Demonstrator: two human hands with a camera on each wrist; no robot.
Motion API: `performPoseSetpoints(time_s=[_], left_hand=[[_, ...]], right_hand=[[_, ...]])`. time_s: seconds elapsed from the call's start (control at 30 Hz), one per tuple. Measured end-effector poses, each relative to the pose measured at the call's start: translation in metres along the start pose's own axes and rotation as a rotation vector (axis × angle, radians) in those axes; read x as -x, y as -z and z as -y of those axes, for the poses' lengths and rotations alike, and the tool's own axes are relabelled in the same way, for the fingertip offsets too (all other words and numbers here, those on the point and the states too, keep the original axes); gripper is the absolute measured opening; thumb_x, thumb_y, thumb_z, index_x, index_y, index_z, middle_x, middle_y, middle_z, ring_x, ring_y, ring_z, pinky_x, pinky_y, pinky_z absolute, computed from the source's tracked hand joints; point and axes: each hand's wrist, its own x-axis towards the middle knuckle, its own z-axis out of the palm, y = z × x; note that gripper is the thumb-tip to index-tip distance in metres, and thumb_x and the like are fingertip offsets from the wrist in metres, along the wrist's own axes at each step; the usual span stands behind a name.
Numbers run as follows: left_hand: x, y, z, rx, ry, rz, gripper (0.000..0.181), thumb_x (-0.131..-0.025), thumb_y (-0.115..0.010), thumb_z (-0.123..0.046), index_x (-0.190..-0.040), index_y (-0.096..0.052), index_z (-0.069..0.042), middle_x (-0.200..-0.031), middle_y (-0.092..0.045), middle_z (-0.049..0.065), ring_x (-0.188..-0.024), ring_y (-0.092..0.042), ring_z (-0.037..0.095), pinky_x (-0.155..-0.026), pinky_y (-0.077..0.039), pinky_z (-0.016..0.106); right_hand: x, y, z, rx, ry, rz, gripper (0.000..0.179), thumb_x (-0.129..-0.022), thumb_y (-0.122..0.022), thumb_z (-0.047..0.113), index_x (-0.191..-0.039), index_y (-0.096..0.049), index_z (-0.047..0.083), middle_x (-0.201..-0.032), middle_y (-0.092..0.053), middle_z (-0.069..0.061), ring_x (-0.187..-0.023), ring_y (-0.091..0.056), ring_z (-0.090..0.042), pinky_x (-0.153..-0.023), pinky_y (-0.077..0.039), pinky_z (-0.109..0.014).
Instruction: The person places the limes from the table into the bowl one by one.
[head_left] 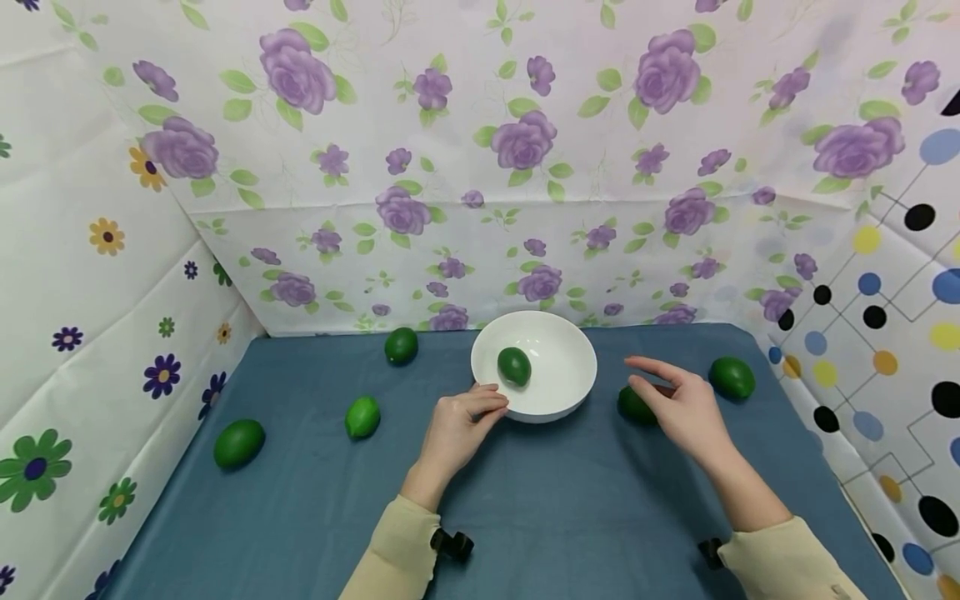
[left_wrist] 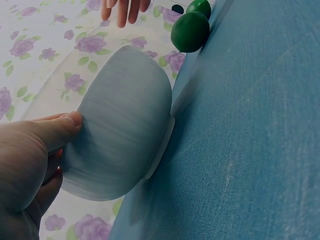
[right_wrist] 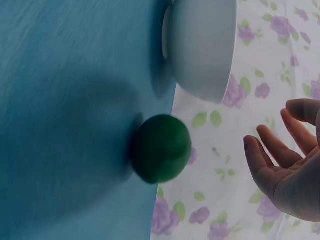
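My left hand [head_left: 459, 427] pinches the near-left rim of a white bowl [head_left: 564, 367], thumb on the outside wall, as the left wrist view shows. Inside the bowl lies one green lime [head_left: 514, 367]. To the right of the bowl, my right hand [head_left: 688, 410] hovers over another lime [head_left: 634, 407], partly covering it in the head view. Its fingers are loosely bent and spread from the thumb with nothing between them. In the right wrist view, a gap separates the hand from this lime [right_wrist: 161, 149], which rests on the blue cloth.
A further lime [head_left: 732, 378] lies at the far right. On the left side are a lime [head_left: 401, 346] near the back edge, a brighter one [head_left: 363, 417] and a larger one [head_left: 239, 443]. Flowered cloth [head_left: 465, 242] hangs behind the blue tabletop [head_left: 300, 517], with patterned sheets at both sides.
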Motion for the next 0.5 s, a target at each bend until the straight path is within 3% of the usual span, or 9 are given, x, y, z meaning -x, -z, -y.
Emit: performPoseSetpoints(time_s=[0.33,0.43,0.5], left_hand=[[0.001,0.000,-0.001,0.012,-0.011,-0.006,0.015,-0.092,-0.086,-0.007,-0.107,-0.086,-0.005,-0.104,-0.082,0.005,-0.120,-0.073,0.018,-0.115,-0.047,0.026],[0.001,0.000,0.000,0.015,-0.019,-0.014,0.015,-0.092,-0.086,-0.006,-0.106,-0.086,-0.006,-0.103,-0.082,0.004,-0.120,-0.073,0.018,-0.115,-0.048,0.027],[0.001,0.000,0.000,0.012,-0.025,-0.017,0.015,-0.091,-0.086,-0.007,-0.106,-0.087,-0.006,-0.103,-0.082,0.004,-0.119,-0.073,0.018,-0.114,-0.048,0.027]], right_hand=[[0.008,0.011,-0.017,0.050,-0.012,-0.021,0.044,-0.109,-0.066,0.042,-0.146,-0.069,0.018,-0.153,-0.059,-0.020,-0.122,-0.070,-0.043,-0.043,-0.044,-0.035],[0.009,0.012,-0.023,0.072,-0.012,-0.008,0.043,-0.109,-0.066,0.039,-0.146,-0.068,0.017,-0.151,-0.060,-0.021,-0.121,-0.070,-0.044,-0.047,-0.048,-0.034],[0.010,0.013,-0.026,0.088,-0.008,0.002,0.043,-0.109,-0.066,0.038,-0.147,-0.068,0.017,-0.152,-0.060,-0.021,-0.121,-0.069,-0.044,-0.058,-0.055,-0.034]])
